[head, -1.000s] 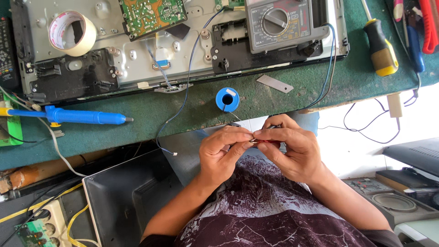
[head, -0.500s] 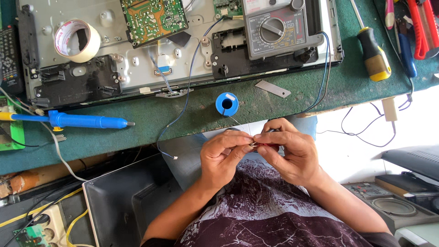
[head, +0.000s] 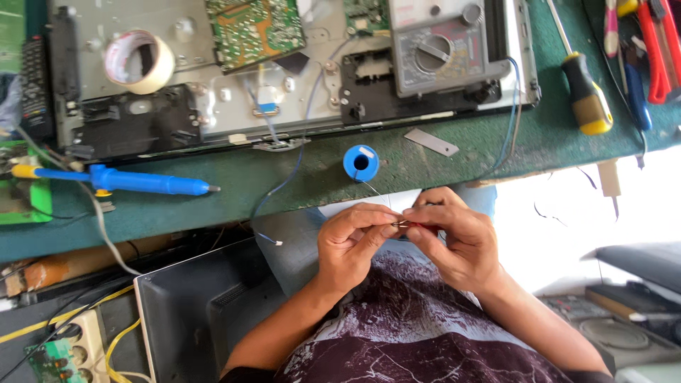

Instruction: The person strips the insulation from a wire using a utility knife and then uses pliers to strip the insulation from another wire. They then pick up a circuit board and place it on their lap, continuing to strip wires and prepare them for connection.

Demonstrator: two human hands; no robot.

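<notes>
The fingertips of both hands met just below the edge of a green workbench, pinched narrowly around a very small metallic part (head: 401, 224); it was too small to tell what it was. The left hand (head: 352, 243) gripped it between thumb and forefinger, and the right hand (head: 454, 237) closed on it from the other side, with something red barely showing under its fingers. A thin strand of solder wire (head: 374, 191) ran from the pinched spot up to a small blue spool (head: 361, 162) standing on the green workbench (head: 496, 152) just above the hands.

Both forearms came up from a dark patterned shirt (head: 425, 333) at the bottom of the view.

Further out on the bench, a blue soldering iron (head: 135, 180) lay on its side to the left, tip pointing right. Behind the spool sat an opened metal chassis (head: 213, 106) bearing a green circuit board (head: 254, 32), a roll of pale tape (head: 139, 61) and a grey analogue multimeter (head: 440, 50). A thin blue wire (head: 284, 184) trailed from the chassis over the bench edge. A flat metal strip (head: 431, 141) lay right of the spool, and a screwdriver with a black and yellow handle (head: 585, 99) lay further right, near red-handled tools (head: 656, 50). A black remote control (head: 34, 85) rested at the far left.
</notes>
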